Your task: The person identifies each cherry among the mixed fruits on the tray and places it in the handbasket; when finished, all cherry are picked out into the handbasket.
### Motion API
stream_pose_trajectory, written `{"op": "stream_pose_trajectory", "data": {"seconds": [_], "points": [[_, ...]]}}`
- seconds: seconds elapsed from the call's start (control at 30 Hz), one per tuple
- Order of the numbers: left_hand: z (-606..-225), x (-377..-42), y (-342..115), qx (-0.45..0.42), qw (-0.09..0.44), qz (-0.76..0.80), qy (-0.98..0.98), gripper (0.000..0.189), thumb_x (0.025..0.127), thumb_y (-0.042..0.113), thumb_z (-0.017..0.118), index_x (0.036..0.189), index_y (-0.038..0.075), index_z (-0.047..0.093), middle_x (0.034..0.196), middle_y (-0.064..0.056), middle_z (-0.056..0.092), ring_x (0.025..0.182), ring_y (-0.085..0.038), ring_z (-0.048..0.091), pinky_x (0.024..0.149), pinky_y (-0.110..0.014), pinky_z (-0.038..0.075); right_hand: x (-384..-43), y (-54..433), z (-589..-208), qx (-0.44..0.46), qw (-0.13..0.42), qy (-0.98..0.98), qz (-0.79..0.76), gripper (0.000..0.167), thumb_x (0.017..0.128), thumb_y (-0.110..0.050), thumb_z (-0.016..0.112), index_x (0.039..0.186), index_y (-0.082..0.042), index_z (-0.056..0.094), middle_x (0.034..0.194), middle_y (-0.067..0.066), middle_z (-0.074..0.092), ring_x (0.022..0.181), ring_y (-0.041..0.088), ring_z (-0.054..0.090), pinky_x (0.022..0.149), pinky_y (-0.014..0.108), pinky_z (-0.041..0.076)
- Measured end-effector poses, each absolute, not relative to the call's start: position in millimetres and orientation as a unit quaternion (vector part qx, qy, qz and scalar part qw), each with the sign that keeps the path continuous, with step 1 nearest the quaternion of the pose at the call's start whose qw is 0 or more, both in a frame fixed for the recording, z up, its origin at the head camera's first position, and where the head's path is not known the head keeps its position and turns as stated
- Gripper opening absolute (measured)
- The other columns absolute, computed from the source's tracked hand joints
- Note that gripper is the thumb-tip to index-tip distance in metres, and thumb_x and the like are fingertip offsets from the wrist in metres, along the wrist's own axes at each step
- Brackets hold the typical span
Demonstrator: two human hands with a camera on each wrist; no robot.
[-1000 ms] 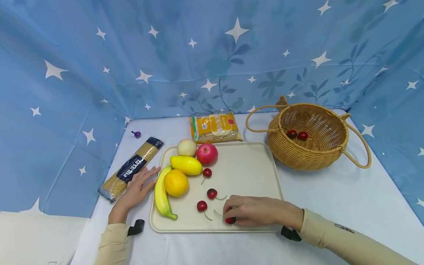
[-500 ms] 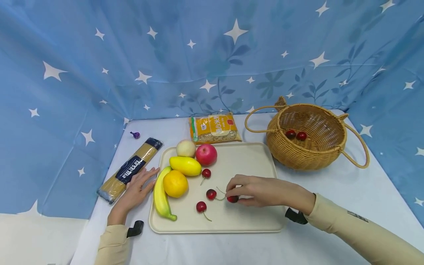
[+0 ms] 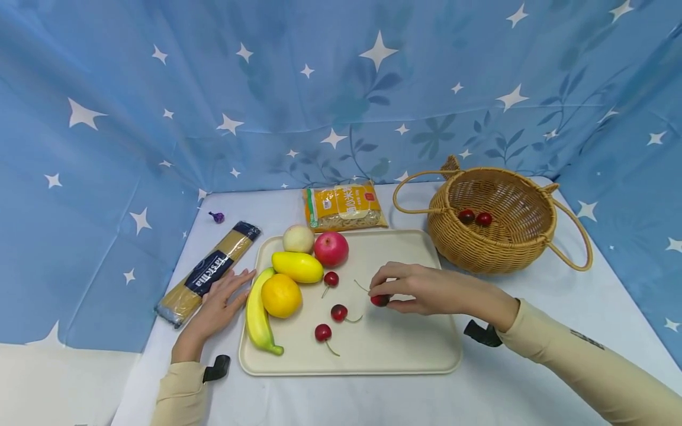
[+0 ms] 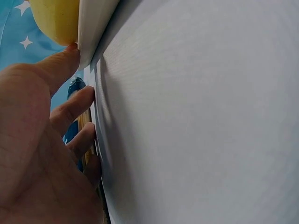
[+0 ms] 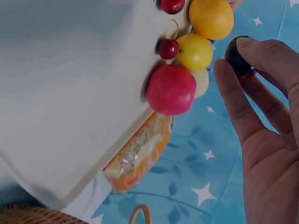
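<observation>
Blue starry curtain [image 3: 298, 89] backs white table [image 3: 330, 402]. Tray [image 3: 394, 355] sits ctr; basket [image 3: 490, 257], back R, holds 2 cherries [image 3: 483, 219]. L hand [image 3: 215, 307], fingers loosely spread, is at tray's L edge btwn pasta [image 3: 208, 272] & banana [image 3: 258, 316]. R hand [image 3: 426, 288] pinches cherry [image 3: 379, 300] just above tray; 3 others [image 3: 338, 313] lie L of it.
</observation>
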State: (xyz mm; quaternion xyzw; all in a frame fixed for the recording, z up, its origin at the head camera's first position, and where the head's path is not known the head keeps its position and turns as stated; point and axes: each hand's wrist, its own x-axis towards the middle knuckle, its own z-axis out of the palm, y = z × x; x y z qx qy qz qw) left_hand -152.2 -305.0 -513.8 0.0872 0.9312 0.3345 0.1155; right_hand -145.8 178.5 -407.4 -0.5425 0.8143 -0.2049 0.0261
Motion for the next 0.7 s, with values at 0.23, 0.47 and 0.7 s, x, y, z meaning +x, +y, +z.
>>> {"op": "stream_pose_trajectory", "data": {"seconds": [0.23,0.47,0.7], "points": [[-515,-152,-306,0.086,0.114,0.333,0.932,0.05,0.113,0.036,0.054,0.162,0.027,0.049,0.174,-0.016,0.035,0.165,-0.048,0.009,0.119,-0.08,0.009,-151,186,-399,-0.545,0.02,0.812,-0.209,0.03,0.095,-0.011,0.082,0.125,-0.012,0.076,0.126,0.0,0.071,0.113,0.013,0.068,0.092,0.024,0.062],[-515,-152,-306,0.085,0.116,0.331,0.933,0.05,0.114,0.036,0.054,0.162,0.028,0.048,0.175,-0.015,0.035,0.166,-0.047,0.008,0.119,-0.079,0.009,-157,196,-387,-0.531,0.012,0.823,-0.2,0.036,0.093,-0.009,0.084,0.127,-0.011,0.075,0.127,0.001,0.071,0.113,0.014,0.069,0.091,0.027,0.063],[-515,-152,-306,0.085,0.116,0.33,0.933,0.05,0.113,0.037,0.054,0.162,0.028,0.048,0.175,-0.015,0.035,0.166,-0.048,0.009,0.12,-0.079,0.009,-164,210,-368,-0.519,-0.014,0.827,-0.216,0.04,0.089,-0.003,0.086,0.127,-0.011,0.075,0.127,0.002,0.071,0.109,0.012,0.07,0.087,0.027,0.063]]}}
